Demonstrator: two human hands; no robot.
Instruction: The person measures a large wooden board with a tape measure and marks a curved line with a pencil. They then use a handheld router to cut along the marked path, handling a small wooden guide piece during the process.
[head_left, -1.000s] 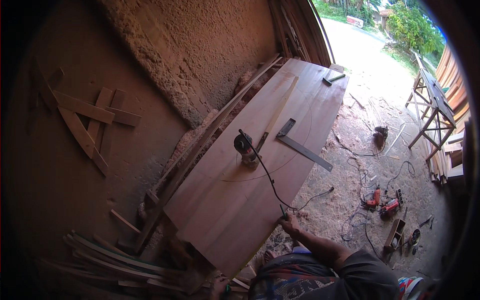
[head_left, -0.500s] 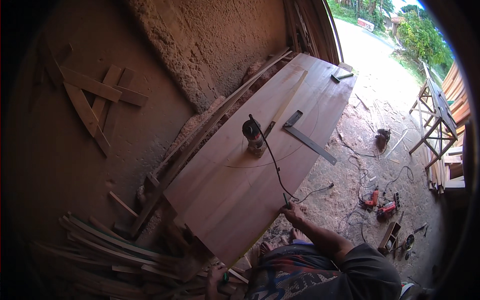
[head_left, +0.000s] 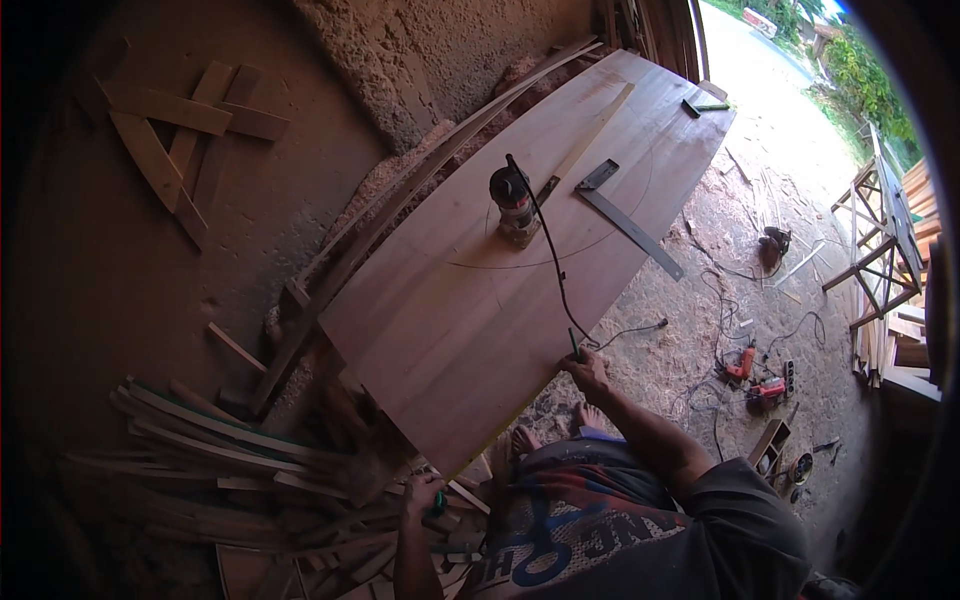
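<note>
Your right hand [head_left: 588, 372] is pinched on the thin black power cord [head_left: 548, 262] at the near edge of the big reddish-brown plywood sheet [head_left: 470, 330].

The cord is light, limp and slick, so my call is it won't steer anything; it runs up the sheet to the small black-and-silver trim router [head_left: 513, 203], which stands upright mid-sheet on a pencilled arc, just beside the grey steel framing square [head_left: 628, 222]. The router looks compact but top-heavy, so grip it round the motor body, not by the cord. The sheet looks stiff, broad and awkward, so take it by the long edges. Your right arm reaches forward, elbow bent, fingers closed on the cord. Your left hand [head_left: 424, 495] hangs low over the pile of thin wooden offcut strips [head_left: 230, 460], curled round something small and green; I can't tell what.
</note>
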